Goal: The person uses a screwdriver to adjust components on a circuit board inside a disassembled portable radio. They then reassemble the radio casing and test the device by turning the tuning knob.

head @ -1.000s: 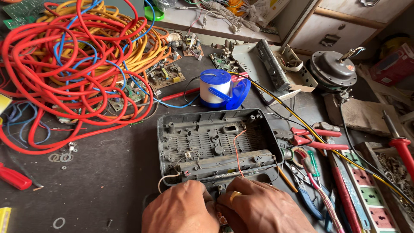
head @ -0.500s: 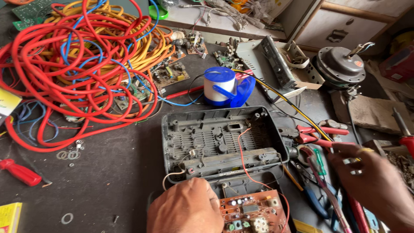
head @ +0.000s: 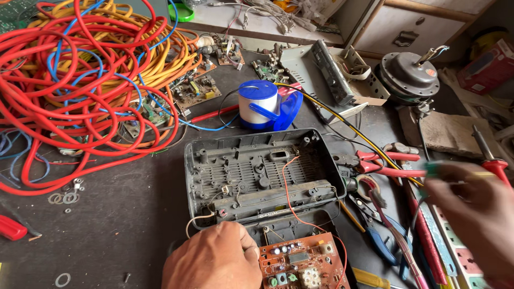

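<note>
The left hand [head: 217,259] rests knuckles-up at six o'clock, fingers curled against the orange circuit board [head: 300,265] and the grey casing [head: 262,176] — whether it grips anything I cannot tell; the right hand [head: 474,214], blurred at three o'clock, pinches a green-handled tool [head: 435,170] above the red pliers [head: 388,163].

Cables [head: 80,69]: red, yellow and blue tangle, far left.
Spool [head: 262,104]: blue and white, far centre.
Motor [head: 409,77]: round, grey, far right.
Pliers [head: 383,163]: red-handled, right.
Washers [head: 64,197]: loose, near left.
Screwdriver [head: 495,160]: red-handled, far right edge.
</note>
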### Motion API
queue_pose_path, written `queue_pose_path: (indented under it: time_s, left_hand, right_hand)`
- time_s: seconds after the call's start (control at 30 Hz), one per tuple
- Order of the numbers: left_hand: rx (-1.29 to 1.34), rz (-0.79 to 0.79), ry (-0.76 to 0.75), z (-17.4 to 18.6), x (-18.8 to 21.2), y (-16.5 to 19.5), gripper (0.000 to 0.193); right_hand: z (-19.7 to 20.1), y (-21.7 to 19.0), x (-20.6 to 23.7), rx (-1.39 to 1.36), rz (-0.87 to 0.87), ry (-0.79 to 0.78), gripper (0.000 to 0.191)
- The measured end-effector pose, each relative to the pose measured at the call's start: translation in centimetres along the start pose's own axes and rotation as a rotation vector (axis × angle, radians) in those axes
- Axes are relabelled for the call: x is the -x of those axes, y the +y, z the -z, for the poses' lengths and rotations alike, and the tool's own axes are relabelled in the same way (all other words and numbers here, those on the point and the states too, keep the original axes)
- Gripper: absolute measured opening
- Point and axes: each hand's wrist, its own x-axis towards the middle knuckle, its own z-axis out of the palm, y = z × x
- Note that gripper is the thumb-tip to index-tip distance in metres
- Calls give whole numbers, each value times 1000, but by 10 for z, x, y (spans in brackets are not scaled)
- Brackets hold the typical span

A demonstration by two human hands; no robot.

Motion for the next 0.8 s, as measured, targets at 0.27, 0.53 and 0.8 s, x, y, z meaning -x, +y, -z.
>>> queue_pose_path:
  time_s: [0.27,0.53,0.8]
  left_hand:
    - [5,-1,-3,5,5,4,9]
    - [26,-72,9,9,11,6,9]
    - [16,-58,26,11,14,9,13]
  right_hand:
    - [-31,-73,74,-499,396,-17,47]
    - [-97,-97,126,-716,621,-131,42]
    - [-115,-85,125,-694,696,-128,41]
